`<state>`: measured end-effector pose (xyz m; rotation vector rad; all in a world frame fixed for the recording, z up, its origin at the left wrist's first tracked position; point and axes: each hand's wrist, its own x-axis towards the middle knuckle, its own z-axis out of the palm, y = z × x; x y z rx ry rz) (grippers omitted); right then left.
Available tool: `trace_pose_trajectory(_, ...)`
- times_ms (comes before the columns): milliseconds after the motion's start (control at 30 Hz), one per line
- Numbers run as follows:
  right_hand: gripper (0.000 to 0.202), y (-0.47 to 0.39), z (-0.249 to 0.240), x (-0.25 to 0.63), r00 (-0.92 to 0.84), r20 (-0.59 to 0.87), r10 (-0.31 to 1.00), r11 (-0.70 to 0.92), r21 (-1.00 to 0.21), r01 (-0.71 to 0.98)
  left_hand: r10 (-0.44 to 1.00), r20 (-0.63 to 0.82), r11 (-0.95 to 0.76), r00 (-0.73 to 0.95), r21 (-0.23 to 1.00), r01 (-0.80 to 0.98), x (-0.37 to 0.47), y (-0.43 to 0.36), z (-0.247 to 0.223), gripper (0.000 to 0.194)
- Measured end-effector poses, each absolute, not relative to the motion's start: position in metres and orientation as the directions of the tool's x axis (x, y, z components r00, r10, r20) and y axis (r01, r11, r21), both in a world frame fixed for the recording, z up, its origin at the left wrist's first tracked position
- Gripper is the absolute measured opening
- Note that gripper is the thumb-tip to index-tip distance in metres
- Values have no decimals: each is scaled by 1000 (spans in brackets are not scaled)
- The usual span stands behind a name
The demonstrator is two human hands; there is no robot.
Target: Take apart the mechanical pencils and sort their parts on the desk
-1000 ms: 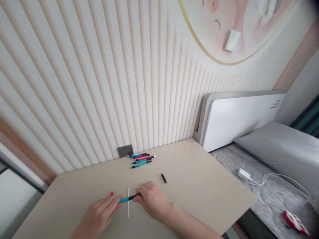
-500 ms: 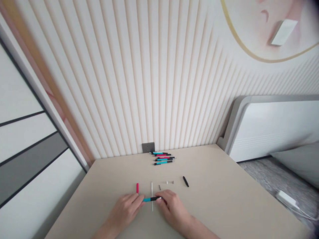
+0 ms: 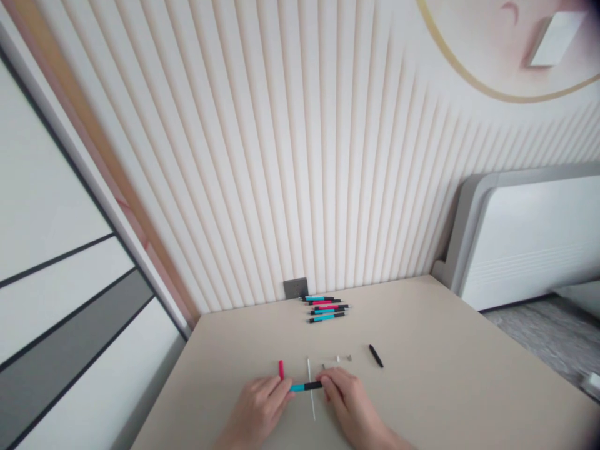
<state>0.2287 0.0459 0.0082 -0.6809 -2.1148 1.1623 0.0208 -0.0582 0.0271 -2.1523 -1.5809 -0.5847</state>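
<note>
A blue and black pen [image 3: 305,387] is held level between both hands, low over the table. My left hand [image 3: 262,403] is closed on its blue end, and my right hand [image 3: 344,397] pinches its black end. Beneath the pen a thin white refill [image 3: 309,369] lies on the table, crossing under it. A red pen barrel [image 3: 281,369] rests just beyond my left fingers. Past my right hand are a small spring [image 3: 323,366], partly covered by the fingers, a tiny white piece [image 3: 337,359] and a small metallic piece [image 3: 349,358]. A black pen part [image 3: 375,355] lies farther right.
Several blue, red and black pens [image 3: 327,317] lie in a group at the back of the beige table [image 3: 422,387]. Behind them a dark socket [image 3: 295,288] is set in the ribbed wall. A grey-white headboard [image 3: 539,231] stands at the right.
The camera view has shifted, so table and items appear farther right and slightly lower. Both hands still hold the pen; my right fingers now cover the metallic tip that showed before.
</note>
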Motion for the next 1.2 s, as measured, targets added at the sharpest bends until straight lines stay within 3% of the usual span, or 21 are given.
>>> trace_pose_trajectory(400, 14, 63, 13, 222, -659, 431, 616, 625, -777, 76, 844, 512, -222, 158, 66, 973, 14, -59, 26, 26)
trace_pose_trajectory(667, 20, 71, 12, 233, -666, 512, 542, 712, -701, 41, 827, 547, -231, 131, 117, 966, 16, -60, 29, 27)
trace_pose_trajectory(900, 25, 108, 5, 259, -546, 507, 667, 699, -678, 225, 859, 505, -189, 80, 169, 967, 11, -60, 30, 25)
trace_pose_trajectory(1200, 19, 145, 4, 287, -538, 317, 781, 602, -613, 512, 882, 469, -157, 33, 228, 961, 11, -60, 28, 27)
